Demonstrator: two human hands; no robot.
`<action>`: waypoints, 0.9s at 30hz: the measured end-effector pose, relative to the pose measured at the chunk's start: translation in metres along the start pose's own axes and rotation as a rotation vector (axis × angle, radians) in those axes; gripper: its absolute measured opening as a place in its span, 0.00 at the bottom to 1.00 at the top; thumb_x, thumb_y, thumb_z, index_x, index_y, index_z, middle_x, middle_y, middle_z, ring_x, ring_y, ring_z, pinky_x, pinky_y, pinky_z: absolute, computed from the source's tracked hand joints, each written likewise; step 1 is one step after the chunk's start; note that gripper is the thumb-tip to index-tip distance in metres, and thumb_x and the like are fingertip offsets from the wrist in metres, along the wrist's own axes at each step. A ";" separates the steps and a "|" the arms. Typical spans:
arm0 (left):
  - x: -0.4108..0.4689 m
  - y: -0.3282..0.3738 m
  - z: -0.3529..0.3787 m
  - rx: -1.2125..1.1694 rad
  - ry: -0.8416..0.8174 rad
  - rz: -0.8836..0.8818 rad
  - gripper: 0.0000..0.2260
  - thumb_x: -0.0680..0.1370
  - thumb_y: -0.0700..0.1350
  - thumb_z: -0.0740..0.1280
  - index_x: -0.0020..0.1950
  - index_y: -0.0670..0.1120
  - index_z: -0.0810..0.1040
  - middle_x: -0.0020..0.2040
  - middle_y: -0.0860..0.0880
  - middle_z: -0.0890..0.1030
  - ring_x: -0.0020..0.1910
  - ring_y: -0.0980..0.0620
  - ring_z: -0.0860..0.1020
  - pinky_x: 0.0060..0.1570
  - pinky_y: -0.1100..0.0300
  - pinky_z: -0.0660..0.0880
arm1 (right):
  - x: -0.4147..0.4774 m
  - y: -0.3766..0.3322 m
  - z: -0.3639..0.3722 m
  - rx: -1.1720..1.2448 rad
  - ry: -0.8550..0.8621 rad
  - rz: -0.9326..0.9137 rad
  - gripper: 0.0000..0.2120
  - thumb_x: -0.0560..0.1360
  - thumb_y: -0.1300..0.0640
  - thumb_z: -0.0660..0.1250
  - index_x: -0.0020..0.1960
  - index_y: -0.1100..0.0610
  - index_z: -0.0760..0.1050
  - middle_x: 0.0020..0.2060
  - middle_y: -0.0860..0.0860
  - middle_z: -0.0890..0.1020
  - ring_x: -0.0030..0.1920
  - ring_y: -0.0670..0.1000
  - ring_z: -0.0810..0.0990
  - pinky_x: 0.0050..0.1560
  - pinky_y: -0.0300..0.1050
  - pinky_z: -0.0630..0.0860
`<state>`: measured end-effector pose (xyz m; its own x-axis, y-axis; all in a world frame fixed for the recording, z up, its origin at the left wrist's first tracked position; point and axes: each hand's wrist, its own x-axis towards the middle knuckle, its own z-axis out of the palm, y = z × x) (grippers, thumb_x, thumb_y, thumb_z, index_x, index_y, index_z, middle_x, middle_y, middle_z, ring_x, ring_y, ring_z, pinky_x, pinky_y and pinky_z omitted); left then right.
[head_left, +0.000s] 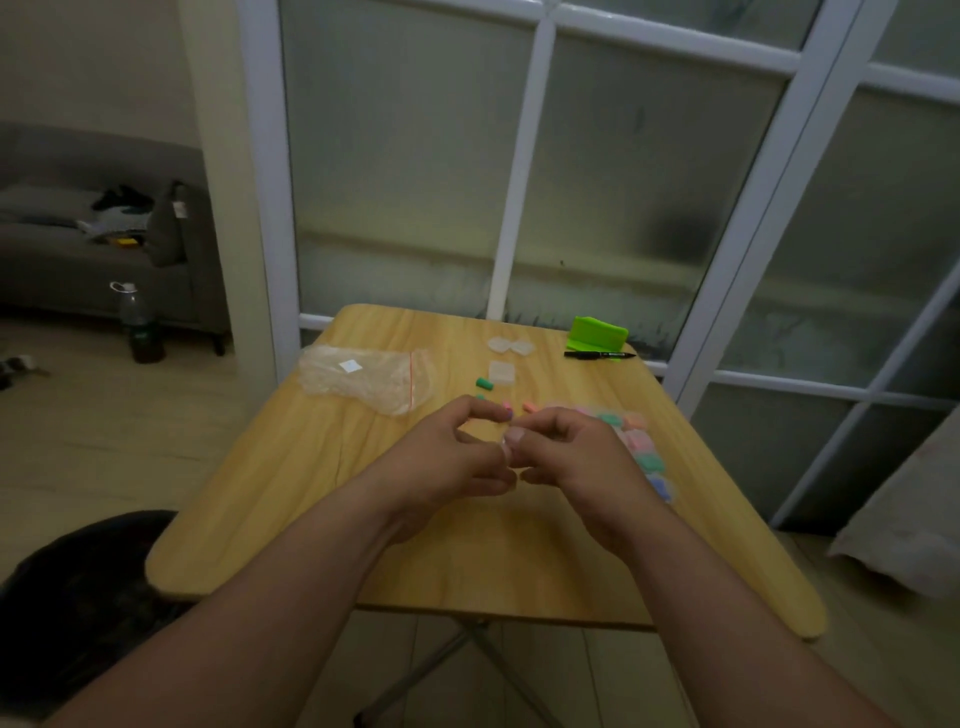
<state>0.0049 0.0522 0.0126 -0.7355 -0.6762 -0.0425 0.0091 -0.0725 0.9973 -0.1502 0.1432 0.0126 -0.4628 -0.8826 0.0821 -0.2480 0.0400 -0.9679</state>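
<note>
Both hands are held together above the middle of the bench (322, 499); a small clear case (511, 470) is pinched between them. The left hand (447, 462) is curled, its forefinger and thumb forming a loop; the right hand (576, 457) is curled likewise, its thumb (515, 436) pressed onto the upper end of the case. The long axis of the case appears to run away from the person, from the lower fingers up to the thumb; which end is the front cannot be told, since the item is translucent and largely covered.

Loose foam plugs lie just beyond the fingertips: a pink one (530, 407) and, further off, a green one (483, 383). A row of filled pastel cases (641, 441) lies on the bench, partly hidden by the right hand; a zip bag (363, 379) lies beyond the left hand; an empty clear case (502, 374), a black marker (600, 355) and a green stand (597, 332) lie at the far edge.
</note>
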 end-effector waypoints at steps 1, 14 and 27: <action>-0.001 0.000 -0.001 -0.011 -0.010 -0.003 0.17 0.79 0.34 0.71 0.65 0.48 0.79 0.48 0.37 0.86 0.53 0.39 0.86 0.56 0.49 0.84 | 0.000 0.000 0.000 -0.013 0.004 0.004 0.08 0.80 0.55 0.74 0.58 0.55 0.82 0.45 0.49 0.89 0.47 0.47 0.87 0.46 0.42 0.82; 0.005 0.001 -0.001 -0.371 0.037 -0.105 0.11 0.82 0.34 0.64 0.62 0.39 0.80 0.62 0.29 0.80 0.54 0.34 0.86 0.52 0.48 0.85 | 0.010 0.001 -0.001 -0.050 0.144 0.043 0.05 0.81 0.60 0.69 0.53 0.54 0.83 0.46 0.52 0.88 0.44 0.52 0.88 0.41 0.46 0.83; 0.012 -0.017 0.011 -0.348 -0.214 -0.332 0.11 0.81 0.38 0.62 0.62 0.42 0.76 0.41 0.47 0.77 0.34 0.55 0.73 0.34 0.63 0.69 | 0.020 0.005 -0.001 -0.274 0.016 -0.134 0.08 0.83 0.55 0.69 0.55 0.50 0.87 0.46 0.44 0.87 0.43 0.38 0.83 0.43 0.33 0.76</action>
<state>-0.0115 0.0537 -0.0043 -0.8588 -0.4132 -0.3029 -0.0497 -0.5213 0.8519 -0.1616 0.1257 0.0098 -0.4236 -0.8811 0.2103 -0.5267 0.0507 -0.8486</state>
